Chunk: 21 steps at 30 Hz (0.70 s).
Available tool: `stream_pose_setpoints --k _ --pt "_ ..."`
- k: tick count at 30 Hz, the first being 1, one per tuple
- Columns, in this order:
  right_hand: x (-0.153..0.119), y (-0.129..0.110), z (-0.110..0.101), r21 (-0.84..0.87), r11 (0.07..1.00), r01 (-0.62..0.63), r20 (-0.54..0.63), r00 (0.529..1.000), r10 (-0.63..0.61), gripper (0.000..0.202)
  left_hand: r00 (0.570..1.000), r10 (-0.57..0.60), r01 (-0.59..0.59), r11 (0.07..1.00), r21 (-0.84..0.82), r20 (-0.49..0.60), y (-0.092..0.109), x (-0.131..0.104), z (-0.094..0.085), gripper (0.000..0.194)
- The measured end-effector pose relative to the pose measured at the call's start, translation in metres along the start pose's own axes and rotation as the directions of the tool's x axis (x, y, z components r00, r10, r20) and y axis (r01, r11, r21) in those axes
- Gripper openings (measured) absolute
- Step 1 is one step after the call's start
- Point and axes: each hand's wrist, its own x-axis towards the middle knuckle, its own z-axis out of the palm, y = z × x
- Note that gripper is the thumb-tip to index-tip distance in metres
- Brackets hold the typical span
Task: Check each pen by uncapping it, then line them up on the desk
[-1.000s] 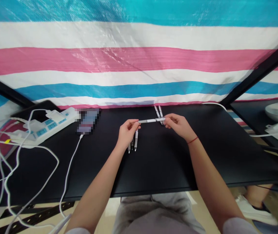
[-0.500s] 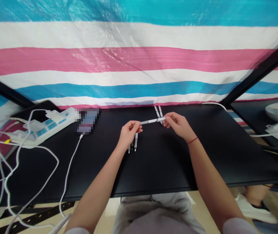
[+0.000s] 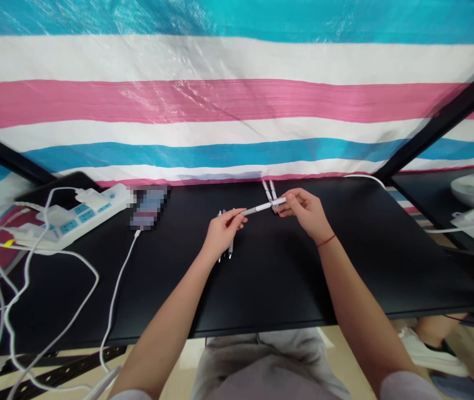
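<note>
One white-and-grey pen, head view: held above the black tabletop between both hands, slanting, its grey end towards the left and its white end towards the right and farther from the wearer. Loose pens, two lots: at least two under and beside the left hand, metal tips towards the wearer, exact count hidden; two white pens at the far edge, side by side, their near ends close to the right hand. Progress, as judged: handling of the held pen under way, neither end released; which loose pens are finished with and which are left, cannot be told. Left hand: back uppermost, thumb and forefinger pinching the grey end, remaining fingers partly hidden. Right hand: thumb and forefinger pinching the white end, other fingers curled beneath; red cord bracelet at the wrist. Both forearms: reaching forward from the near edge and converging, the left hand slightly nearer the wearer than the right.
</note>
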Motion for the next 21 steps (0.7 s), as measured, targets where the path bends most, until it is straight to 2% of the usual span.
stream_pose_setpoints --k 4,6,10,14,17,21 --pt "0.001 0.004 0.006 0.035 0.995 -0.097 -0.073 0.992 0.100 0.039 0.995 0.054 -0.045 0.993 0.107 -0.082 0.003 -0.003 0.003 0.030" --pt "0.001 0.006 0.009 0.059 0.992 -0.107 -0.102 0.988 0.113 0.041 0.994 0.066 -0.052 0.987 0.149 -0.085 0.005 -0.005 0.005 0.030" --pt "-0.001 0.006 0.015 0.118 0.993 -0.022 -0.037 0.999 0.027 0.038 0.999 0.022 -0.019 0.996 0.088 -0.028 0.010 -0.010 0.014 0.033" --pt "-0.005 0.002 0.017 0.105 0.994 0.041 0.034 0.998 -0.044 0.051 0.998 -0.033 0.030 0.998 0.049 0.060 0.015 -0.015 0.021 0.031" --pt "-0.006 0.001 0.016 0.077 0.996 0.054 0.042 0.997 -0.057 0.065 0.988 -0.041 0.031 0.997 0.070 0.150 0.019 -0.019 0.027 0.030" --pt "-0.006 0.002 0.016 0.011 0.999 0.044 0.125 0.991 -0.045 0.061 0.981 -0.065 0.068 0.998 -0.007 0.183 0.019 -0.022 0.034 0.039"
